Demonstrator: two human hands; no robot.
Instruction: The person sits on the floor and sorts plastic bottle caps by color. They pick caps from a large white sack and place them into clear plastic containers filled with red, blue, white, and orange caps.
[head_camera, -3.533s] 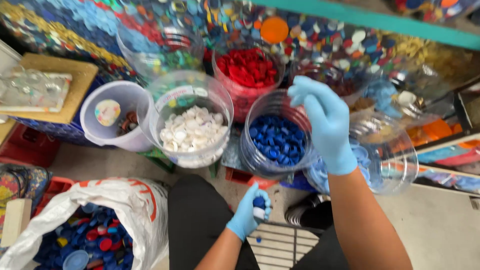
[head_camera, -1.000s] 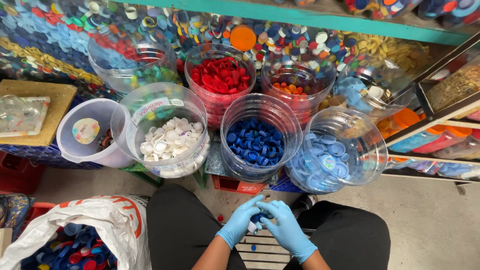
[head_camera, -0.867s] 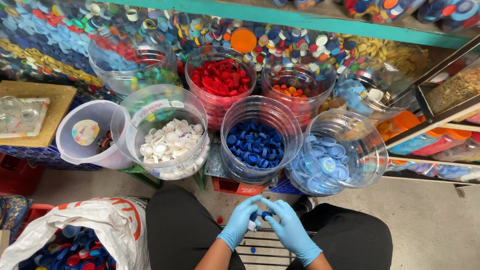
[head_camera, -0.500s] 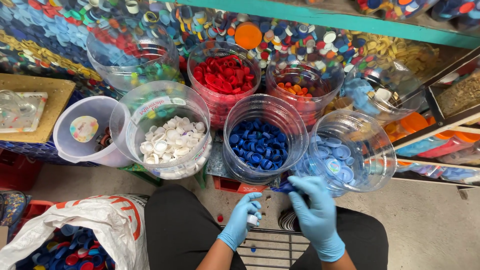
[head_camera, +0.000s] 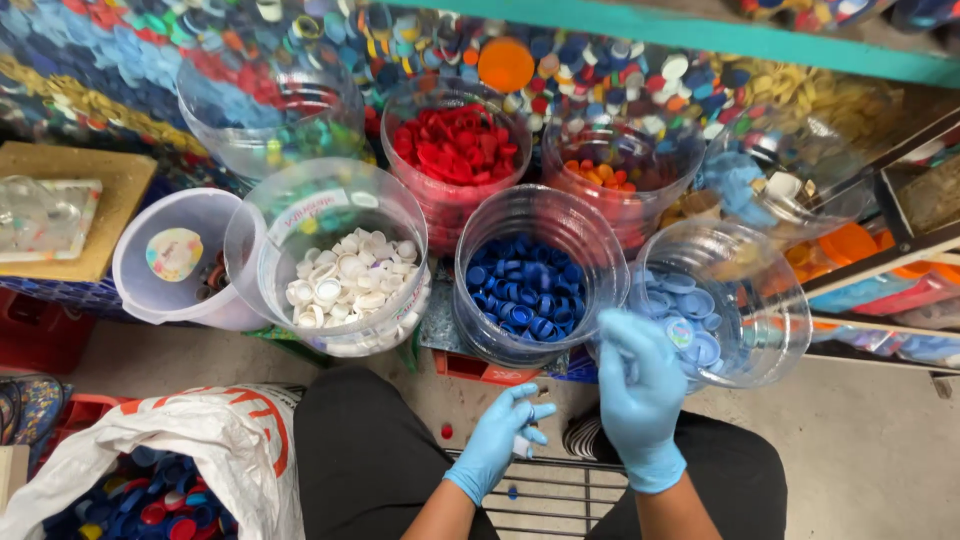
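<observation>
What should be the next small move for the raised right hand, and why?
Probably carry the right hand a little forward and right, over the jar of light blue caps. It hangs at that jar's near rim, fingers curled as if pinching something small; what it holds is hidden.

1. The clear plastic jar of dark blue caps (head_camera: 535, 275) stands in the middle of the near row.
2. The clear jar of white caps (head_camera: 335, 265) stands to its left, the clear jar of pale blue caps (head_camera: 720, 300) to its right.
3. The clear jar of red caps (head_camera: 455, 150) stands behind.
4. The white sack of mixed caps (head_camera: 215, 455) lies nearest, far left.
</observation>
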